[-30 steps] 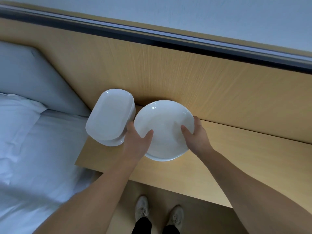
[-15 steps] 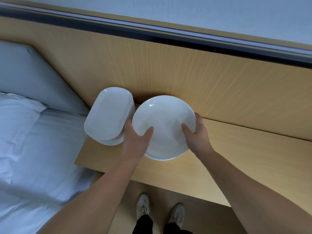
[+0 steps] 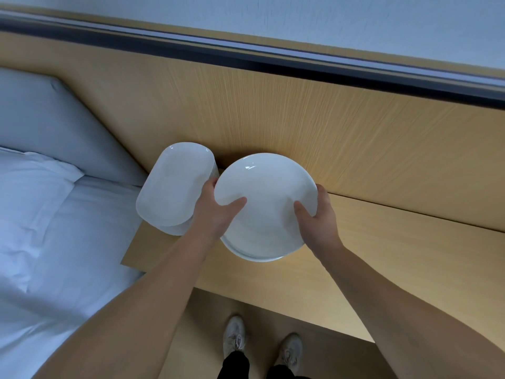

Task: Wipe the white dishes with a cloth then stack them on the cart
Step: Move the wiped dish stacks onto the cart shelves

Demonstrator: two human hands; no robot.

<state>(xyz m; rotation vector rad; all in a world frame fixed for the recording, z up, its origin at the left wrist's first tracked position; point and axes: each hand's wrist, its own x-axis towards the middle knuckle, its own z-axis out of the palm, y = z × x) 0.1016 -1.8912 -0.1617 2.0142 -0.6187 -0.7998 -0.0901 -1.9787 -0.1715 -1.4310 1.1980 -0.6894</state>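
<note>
At the middle of the view, one round white plate (image 3: 267,198) is held over the near-left end of a light wooden bench (image 3: 382,255). The rim of a second round plate (image 3: 259,259) shows under its six o'clock edge; whether more lie below, or whether the two touch, I cannot tell. At the plate's nine o'clock, just beside it, stands one stack of oblong white dishes (image 3: 175,187); several edges show, but the count is unclear. Two hands are clamped on the top plate. The left hand (image 3: 216,212) grips the eight o'clock edge with its thumb laid across the upper face and its fingers curled out of sight beneath. The right hand (image 3: 319,217) grips the four o'clock edge the same way. At twelve o'clock a wood panel (image 3: 300,105) rises behind the bench, topped by a dark strip (image 3: 246,53) and a pale wall (image 3: 355,20). At nine o'clock lies a bed (image 3: 54,242) with one white pillow (image 3: 30,181) and a grey headboard cushion (image 3: 54,119). At six o'clock two pale shoes (image 3: 233,335) stand on a tan floor (image 3: 205,337).
</note>
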